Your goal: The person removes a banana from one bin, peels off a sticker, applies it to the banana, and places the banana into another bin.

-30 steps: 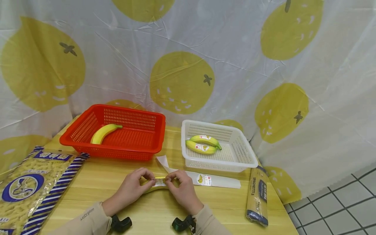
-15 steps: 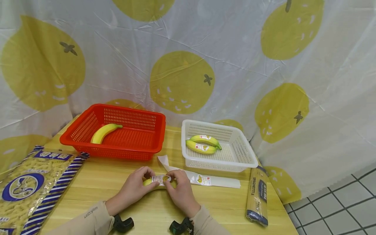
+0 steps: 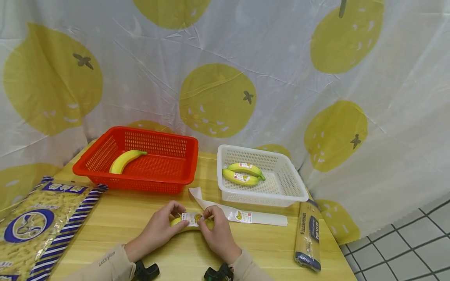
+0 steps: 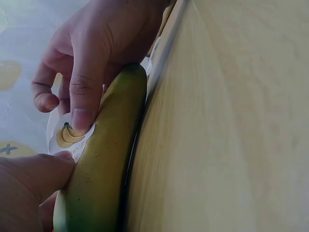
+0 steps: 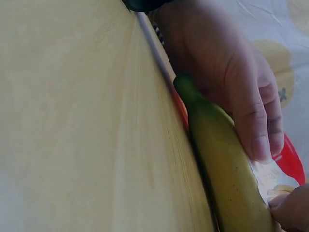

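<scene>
Banana (image 3: 191, 223) laid flat on the counter (image 3: 140, 218) — long axis left–right — gripped by left hand (image 3: 159, 230) and right hand (image 3: 218, 232); sticker (image 3: 191, 218) pinched between curled fingertips.

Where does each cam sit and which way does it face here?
Head: worn on the head, looks forward and down at the table; shows the left hand, the right hand and both sleeves.
Left wrist: low at the table surface, looks along the banana; shows fingertips pressing the sticker.
Right wrist: low from the other side, same banana, fingers on it.
Shared: all three show the banana, its sticker and the hands.
</scene>
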A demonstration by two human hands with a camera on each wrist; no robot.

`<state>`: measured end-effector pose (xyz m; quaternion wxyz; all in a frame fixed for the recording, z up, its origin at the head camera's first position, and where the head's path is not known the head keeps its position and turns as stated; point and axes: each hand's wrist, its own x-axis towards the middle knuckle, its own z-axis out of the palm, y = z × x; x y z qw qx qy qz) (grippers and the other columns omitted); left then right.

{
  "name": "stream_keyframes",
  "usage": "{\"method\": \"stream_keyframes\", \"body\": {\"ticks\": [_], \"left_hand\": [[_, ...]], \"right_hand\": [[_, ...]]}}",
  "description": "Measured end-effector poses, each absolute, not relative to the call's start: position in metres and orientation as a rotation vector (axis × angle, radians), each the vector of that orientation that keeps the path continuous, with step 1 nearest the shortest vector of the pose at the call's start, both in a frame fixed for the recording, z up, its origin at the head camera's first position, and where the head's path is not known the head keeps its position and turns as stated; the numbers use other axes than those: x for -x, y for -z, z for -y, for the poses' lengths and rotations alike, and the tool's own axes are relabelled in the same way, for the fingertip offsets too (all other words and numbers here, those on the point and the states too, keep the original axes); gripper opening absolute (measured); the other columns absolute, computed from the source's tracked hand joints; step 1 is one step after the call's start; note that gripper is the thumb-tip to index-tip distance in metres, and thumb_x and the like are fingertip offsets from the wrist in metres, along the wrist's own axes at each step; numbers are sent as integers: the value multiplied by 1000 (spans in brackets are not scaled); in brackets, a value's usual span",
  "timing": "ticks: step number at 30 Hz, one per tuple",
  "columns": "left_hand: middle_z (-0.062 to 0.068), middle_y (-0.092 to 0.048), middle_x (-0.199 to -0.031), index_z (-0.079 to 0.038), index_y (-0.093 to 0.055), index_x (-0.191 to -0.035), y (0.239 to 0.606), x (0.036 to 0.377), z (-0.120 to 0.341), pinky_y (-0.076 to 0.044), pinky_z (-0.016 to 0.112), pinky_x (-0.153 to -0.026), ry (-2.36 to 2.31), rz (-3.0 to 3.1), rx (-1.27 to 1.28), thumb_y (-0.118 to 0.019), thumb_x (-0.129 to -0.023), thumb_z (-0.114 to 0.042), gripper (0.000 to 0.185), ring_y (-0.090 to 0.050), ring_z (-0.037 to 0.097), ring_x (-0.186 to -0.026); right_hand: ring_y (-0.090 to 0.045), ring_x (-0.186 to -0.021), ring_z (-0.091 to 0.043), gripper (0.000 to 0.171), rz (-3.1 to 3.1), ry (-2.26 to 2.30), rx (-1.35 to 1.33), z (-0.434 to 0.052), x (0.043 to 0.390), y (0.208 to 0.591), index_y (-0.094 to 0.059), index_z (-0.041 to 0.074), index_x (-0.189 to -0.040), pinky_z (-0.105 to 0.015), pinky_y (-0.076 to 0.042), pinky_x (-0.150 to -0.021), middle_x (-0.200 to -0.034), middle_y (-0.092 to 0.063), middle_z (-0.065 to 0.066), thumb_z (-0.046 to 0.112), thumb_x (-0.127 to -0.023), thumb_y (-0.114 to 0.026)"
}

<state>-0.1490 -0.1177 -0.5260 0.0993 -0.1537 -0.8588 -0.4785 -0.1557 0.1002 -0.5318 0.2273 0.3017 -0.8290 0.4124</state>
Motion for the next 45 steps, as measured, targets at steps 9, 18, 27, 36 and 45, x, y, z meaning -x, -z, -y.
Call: {"method": "stream_keyframes", "body": {"ticks": [9,18,27,36,45], "left_hand": [[-16,-71,-100,-30,-68,-90,528,149,119,-54,30,-77,1314,2427,643,-87,-82,-12,27,-65,7,-93],[-17,-72,-104,-31,-80,-97,531,147,120,-57,35,-85,1219,2440,642,-89,-80,-16,24,-68,9,-100],[-17,-72,-105,-27,-81,-100,531,149,120,-57,35,-86,1228,2433,648,-88,-81,-14,24,-68,10,-101],[-14,-73,-104,-24,-81,-100,529,147,120,-57,33,-85,1215,2452,633,-87,-82,-14,21,-68,7,-98],[-18,-70,-104,-27,-80,-105,529,147,119,-55,32,-85,1244,2474,647,-85,-86,-17,21,-65,4,-97]], "right_hand": [[-57,-93,-13,22,2192,-1022,-951,-103,157,533,-74,16,-88,-23,-47,-84,-98,-64,4,-5,-83,-78],[-58,-93,-13,18,2174,-954,-979,-103,157,532,-80,14,-94,-21,-46,-84,-98,-64,3,-2,-85,-78],[-57,-92,-14,14,2226,-954,-955,-101,156,532,-81,13,-96,-24,-46,-83,-97,-63,2,2,-87,-80],[-57,-96,-15,14,2293,-921,-923,-99,154,530,-79,15,-97,-26,-46,-85,-100,-62,1,4,-88,-77],[-58,-99,-15,17,2368,-885,-900,-99,153,530,-79,17,-106,-30,-47,-87,-104,-62,2,7,-93,-74]]}}
